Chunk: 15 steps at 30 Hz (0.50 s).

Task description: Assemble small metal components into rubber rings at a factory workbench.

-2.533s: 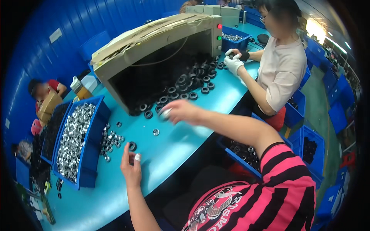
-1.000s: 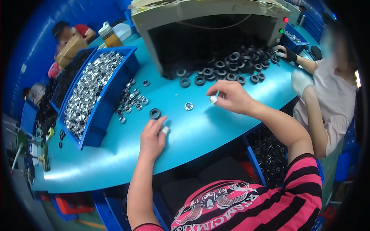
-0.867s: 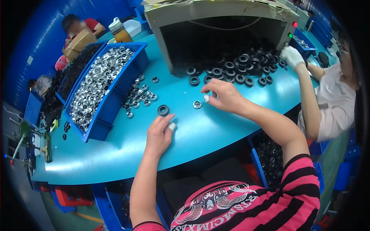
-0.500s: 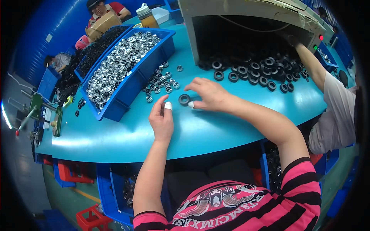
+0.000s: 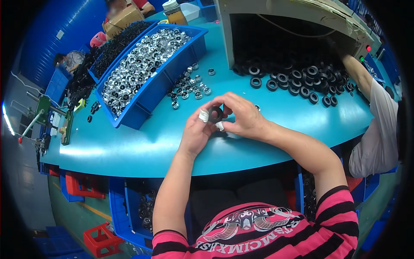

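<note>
black ring (image 5: 211, 115) is between the person's two hands, apparently raised off the turquoise table (image 5: 129, 149), near its front edge. the left hand (image 5: 195, 134) is closed round its left side, thumb uppermost; the right hand (image 5: 248, 118) pinches it from the right, index finger above and thumb below. some fingertips are hidden, so i cannot tell exactly where each one presses.

judging by its matt, thick wall, it should be light and stiff, perhaps slightly rubbery, neither slippery nor fragile. the outer rim seems the best hold, thumb opposite fingers, with the hole left clear.

counted: one ring in the hands, and two white wraps (image 5: 203, 115), one on each thumb. one silver part (image 5: 211, 71) lies apart on the table, another (image 5: 257, 107) peeps out behind the right hand, and roughly twenty loose silver pieces (image 5: 187, 87) cluster beside the large blue bin (image 5: 166, 84). the silver pieces inside that one bin are too many to count. dozens of other black rings (image 5: 302, 80) overlap before one grey housing (image 5: 297, 8), which carries two lights, one red (image 5: 368, 48), one green (image 5: 362, 58). one co-worker's arm (image 5: 358, 71) reaches into it.
</note>
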Motion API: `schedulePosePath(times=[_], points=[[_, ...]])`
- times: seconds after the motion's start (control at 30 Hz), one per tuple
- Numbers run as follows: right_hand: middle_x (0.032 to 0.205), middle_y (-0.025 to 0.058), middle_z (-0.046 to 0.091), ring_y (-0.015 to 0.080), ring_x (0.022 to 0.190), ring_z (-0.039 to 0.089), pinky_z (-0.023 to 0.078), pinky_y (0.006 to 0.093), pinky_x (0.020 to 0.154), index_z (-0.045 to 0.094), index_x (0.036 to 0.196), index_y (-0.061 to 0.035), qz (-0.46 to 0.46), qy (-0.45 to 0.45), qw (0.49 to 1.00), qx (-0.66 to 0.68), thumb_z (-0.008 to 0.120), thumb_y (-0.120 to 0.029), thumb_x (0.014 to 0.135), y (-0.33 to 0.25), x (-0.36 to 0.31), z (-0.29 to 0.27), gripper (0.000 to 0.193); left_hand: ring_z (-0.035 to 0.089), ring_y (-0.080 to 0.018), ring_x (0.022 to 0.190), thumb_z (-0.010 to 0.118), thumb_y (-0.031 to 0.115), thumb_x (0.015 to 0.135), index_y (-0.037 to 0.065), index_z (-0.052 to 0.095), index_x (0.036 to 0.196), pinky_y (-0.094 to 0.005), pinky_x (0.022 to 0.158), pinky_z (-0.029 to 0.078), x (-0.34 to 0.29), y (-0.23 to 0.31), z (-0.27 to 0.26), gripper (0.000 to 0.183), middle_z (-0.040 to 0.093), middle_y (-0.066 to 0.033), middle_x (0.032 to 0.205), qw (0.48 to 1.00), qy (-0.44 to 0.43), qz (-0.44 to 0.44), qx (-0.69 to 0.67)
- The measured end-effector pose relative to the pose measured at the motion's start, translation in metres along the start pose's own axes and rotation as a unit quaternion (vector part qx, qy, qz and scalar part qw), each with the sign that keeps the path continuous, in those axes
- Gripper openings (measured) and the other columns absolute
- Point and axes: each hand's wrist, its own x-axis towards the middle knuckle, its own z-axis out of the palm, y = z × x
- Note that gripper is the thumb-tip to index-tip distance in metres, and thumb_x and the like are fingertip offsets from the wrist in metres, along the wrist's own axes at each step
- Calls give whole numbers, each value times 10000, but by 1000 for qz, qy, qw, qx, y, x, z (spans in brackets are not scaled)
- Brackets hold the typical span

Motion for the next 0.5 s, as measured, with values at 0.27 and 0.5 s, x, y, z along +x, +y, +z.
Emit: schedulePosePath(times=[0.27, 0.5], points=[[1122, 101, 617, 277, 1032, 601, 529, 388, 873, 676, 1168, -83, 71, -8, 969, -236, 775, -177, 839, 36, -31, -57, 356, 648, -238, 946, 527, 362, 1063, -9, 467, 1454, -364, 826, 561, -3, 3, -17, 542, 641, -226, 1186, 997, -27, 0, -68], [1067, 103, 628, 308, 987, 613, 529, 417, 853, 707, 1107, -65, 76, -62, 959, -265, 732, -156, 882, 52, -40, -50, 244, 645, -245, 948, 513, 346, 1069, -8, 461, 1459, -365, 827, 558, -3, 0, -18, 529, 638, -232, 1187, 997, -38, -15, -60]])
